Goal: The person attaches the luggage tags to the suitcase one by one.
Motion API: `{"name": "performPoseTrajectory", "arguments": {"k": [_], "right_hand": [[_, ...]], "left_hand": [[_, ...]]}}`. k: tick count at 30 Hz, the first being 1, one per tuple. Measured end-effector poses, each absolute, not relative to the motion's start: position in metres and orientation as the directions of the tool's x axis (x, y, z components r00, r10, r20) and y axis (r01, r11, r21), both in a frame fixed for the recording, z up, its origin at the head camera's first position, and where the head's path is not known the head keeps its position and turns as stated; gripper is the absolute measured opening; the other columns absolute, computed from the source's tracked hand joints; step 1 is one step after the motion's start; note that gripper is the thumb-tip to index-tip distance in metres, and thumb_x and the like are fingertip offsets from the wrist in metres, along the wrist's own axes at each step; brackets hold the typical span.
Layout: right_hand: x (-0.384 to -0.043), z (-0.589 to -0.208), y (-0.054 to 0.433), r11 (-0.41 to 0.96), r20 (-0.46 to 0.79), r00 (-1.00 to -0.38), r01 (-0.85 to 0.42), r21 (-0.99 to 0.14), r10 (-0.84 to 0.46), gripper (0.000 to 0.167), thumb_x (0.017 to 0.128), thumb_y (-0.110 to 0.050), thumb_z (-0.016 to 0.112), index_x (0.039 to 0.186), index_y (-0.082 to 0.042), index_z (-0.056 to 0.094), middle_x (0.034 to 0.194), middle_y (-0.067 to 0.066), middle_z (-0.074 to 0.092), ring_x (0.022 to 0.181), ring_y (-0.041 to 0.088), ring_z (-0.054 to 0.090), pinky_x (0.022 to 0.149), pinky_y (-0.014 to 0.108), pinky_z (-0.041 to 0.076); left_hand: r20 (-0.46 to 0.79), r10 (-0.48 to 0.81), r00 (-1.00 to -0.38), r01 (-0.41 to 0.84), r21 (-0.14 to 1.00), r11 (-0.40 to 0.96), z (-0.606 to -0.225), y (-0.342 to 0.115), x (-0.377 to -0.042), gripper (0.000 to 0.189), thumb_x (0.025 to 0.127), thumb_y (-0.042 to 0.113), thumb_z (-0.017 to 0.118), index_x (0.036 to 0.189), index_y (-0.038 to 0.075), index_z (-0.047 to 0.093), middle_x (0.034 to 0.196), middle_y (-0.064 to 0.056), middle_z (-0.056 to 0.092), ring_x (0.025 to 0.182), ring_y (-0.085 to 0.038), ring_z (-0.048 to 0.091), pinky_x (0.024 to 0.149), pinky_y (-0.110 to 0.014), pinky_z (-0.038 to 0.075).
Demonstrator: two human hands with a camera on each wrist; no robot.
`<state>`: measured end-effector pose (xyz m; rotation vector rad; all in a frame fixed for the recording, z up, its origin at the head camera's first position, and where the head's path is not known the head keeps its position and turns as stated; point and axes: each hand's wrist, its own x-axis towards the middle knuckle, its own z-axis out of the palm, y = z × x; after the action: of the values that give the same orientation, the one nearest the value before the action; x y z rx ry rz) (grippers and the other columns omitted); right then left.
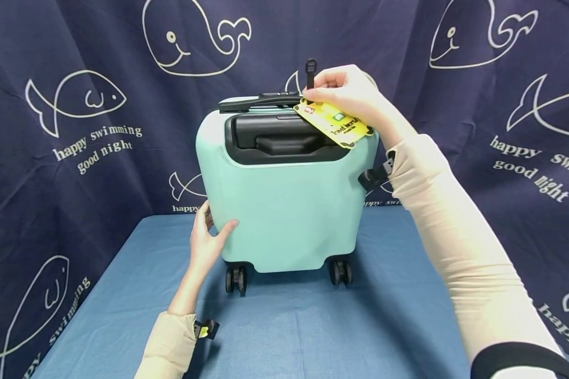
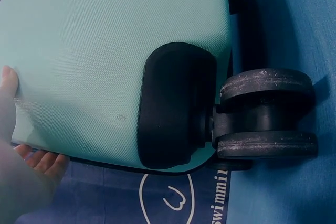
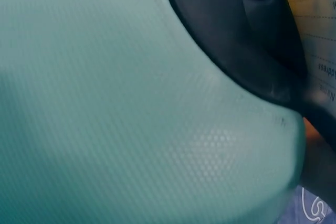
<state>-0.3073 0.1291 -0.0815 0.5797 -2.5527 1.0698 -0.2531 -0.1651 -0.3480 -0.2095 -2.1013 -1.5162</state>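
A mint-green suitcase [image 1: 284, 205] stands upright on its black wheels. My left hand [image 1: 206, 247] grips its left side low down, thumb on the front face and fingers round the side edge; the left wrist view shows this hand [image 2: 21, 177] too. Over the top right of the suitcase, my right hand [image 1: 346, 89] pinches a black strap [image 1: 310, 79], whose looped end points up. A yellow luggage tag [image 1: 334, 123] hangs from the strap at the black carry handle [image 1: 261, 102]. In the right wrist view, the tag's lined back [image 3: 320, 40] shows at the edge.
A black recessed panel [image 1: 284, 139] with the pull handle sits at the suitcase's upper front. Double wheels [image 2: 265, 114] rest on the blue tablecloth [image 1: 284, 337]. Behind hangs a dark blue curtain [image 1: 99, 47] with white whale and fish drawings.
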Motion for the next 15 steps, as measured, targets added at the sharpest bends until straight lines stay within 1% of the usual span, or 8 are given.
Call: {"name": "performPoseTrajectory", "arguments": {"k": [4,8,12,15], "right_hand": [[-0.3048,-0.0831,0.1277,0.606,0.423,-0.881,-0.459,-0.65,-0.214,0.023,0.084,-0.042,0.066,0.083,-0.019,0.064,0.062,-0.012,0.057,0.05,0.004,0.052,0.048,0.016,0.038],[-0.3032,-0.0828,0.1274,0.581,0.397,-0.898,-0.429,-0.692,-0.191,0.024,0.084,-0.042,0.066,0.08,-0.018,0.064,0.062,-0.012,0.057,0.05,0.004,0.052,0.047,0.016,0.039],[-0.3017,-0.0806,0.1276,0.602,0.378,-0.904,-0.416,-0.681,-0.197,0.026,0.084,-0.045,0.065,0.079,-0.019,0.064,0.062,-0.012,0.057,0.05,0.004,0.052,0.047,0.016,0.039],[-0.3012,-0.0793,0.1261,0.586,0.389,-0.895,-0.438,-0.682,-0.217,0.025,0.084,-0.044,0.066,0.08,-0.018,0.065,0.061,-0.013,0.057,0.05,0.003,0.049,0.048,0.016,0.037]], "left_hand": [[0.504,-0.19,-0.843,0.42,0.836,0.353,-0.3491,-0.1636,-0.2532,0.077,0.08,0.031,0.074,0.144,0.016,0.034,0.134,-0.01,0.043,0.122,-0.027,0.047,0.105,-0.038,0.038],[0.505,-0.193,-0.841,0.418,0.834,0.36,-0.3499,-0.1636,-0.2537,0.077,0.08,0.032,0.074,0.144,0.016,0.034,0.134,-0.009,0.044,0.122,-0.027,0.048,0.105,-0.037,0.038],[0.496,-0.188,-0.848,0.407,0.835,0.37,-0.3504,-0.1636,-0.2532,0.077,0.08,0.034,0.073,0.144,0.017,0.033,0.136,-0.008,0.044,0.123,-0.026,0.048,0.105,-0.037,0.037],[0.49,-0.191,-0.851,0.399,0.838,0.371,-0.3508,-0.1635,-0.253,0.077,0.081,0.035,0.073,0.144,0.018,0.033,0.136,-0.007,0.043,0.124,-0.025,0.047,0.106,-0.037,0.037]]}}
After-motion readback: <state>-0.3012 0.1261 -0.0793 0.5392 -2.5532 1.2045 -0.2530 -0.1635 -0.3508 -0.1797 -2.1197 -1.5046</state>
